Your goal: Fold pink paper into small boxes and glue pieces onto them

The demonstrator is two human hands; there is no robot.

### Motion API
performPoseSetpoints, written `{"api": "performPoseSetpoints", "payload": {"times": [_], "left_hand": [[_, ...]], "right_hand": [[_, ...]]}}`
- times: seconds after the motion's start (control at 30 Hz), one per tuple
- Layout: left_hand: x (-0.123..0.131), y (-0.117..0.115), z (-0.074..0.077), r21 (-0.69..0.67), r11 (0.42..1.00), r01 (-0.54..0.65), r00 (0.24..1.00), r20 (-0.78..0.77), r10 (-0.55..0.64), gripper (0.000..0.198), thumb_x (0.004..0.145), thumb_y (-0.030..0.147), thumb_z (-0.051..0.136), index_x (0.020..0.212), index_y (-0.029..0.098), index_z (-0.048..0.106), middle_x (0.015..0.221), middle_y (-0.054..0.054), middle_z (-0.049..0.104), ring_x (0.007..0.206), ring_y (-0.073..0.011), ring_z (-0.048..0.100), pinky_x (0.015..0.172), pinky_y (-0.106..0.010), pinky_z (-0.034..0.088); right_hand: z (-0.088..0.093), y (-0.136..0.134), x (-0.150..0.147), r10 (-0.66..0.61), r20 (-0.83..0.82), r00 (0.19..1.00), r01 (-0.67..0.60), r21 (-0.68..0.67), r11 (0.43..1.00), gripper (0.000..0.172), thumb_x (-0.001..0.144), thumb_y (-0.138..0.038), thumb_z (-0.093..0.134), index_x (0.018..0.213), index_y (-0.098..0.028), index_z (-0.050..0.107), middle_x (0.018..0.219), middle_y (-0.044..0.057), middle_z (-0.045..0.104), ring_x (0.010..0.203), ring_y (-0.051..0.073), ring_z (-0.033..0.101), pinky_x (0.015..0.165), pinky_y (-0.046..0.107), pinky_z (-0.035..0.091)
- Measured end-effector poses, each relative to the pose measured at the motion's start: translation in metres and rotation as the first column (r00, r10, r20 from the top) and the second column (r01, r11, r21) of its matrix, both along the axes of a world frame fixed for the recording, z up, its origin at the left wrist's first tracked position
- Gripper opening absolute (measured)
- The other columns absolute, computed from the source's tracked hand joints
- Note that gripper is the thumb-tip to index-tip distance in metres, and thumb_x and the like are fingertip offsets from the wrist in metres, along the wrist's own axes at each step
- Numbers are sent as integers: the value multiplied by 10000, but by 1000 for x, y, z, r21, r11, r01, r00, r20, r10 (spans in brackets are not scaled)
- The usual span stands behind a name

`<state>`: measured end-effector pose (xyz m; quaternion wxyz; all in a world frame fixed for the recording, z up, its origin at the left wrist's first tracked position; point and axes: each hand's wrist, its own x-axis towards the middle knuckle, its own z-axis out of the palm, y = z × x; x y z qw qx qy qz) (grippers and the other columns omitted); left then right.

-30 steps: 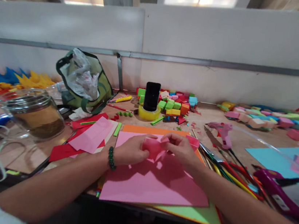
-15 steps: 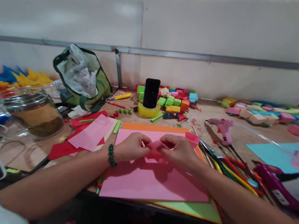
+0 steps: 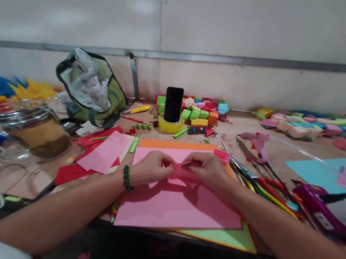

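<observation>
My left hand (image 3: pixel 150 169), with a green bead bracelet on its wrist, and my right hand (image 3: pixel 207 170) meet over a large pink paper sheet (image 3: pixel 178 209). Both pinch a small folded pink paper piece (image 3: pixel 183 171) between their fingertips, just above the sheet. A second small pink folded piece (image 3: pixel 222 155) lies beside my right hand. Orange and green sheets (image 3: pixel 229 236) lie stacked under the pink one.
A phone (image 3: pixel 173 104) stands in a yellow tape roll among coloured paper cubes (image 3: pixel 202 114). A glass jar (image 3: pixel 34 130) and green bag (image 3: pixel 90 89) sit at left. A pink glue gun (image 3: pixel 258 143), pencils (image 3: pixel 261 185) and a purple tool (image 3: pixel 325 207) lie at right.
My hands have lowered the pink piece closer to the sheet and folded it flatter. The view has tilted down a little.
</observation>
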<state>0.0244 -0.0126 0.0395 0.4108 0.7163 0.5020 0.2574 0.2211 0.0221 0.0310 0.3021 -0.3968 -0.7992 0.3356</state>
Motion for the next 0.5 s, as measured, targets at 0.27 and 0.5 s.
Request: {"api": "performPoseSetpoints", "payload": {"times": [0.27,0.5], "left_hand": [[-2,3,-1,-63,996,-55,998,-35,53,207,693,183,434,677,131,634,506,17,521,431,-82,449,388,-166,303],[-1,5,-2,-10,988,-157,986,-61,156,136,685,178,484,799,158,554,583,15,586,502,-106,541,441,-168,361]], "right_hand": [[-2,18,15,20,-18,1000,-24,-222,975,109,703,-245,586,716,-159,652,588,-20,602,514,101,506,449,197,343],[7,15,11,22,-121,992,-52,-252,966,69,610,-158,545,647,-165,604,592,-27,576,515,89,493,467,197,358]]}}
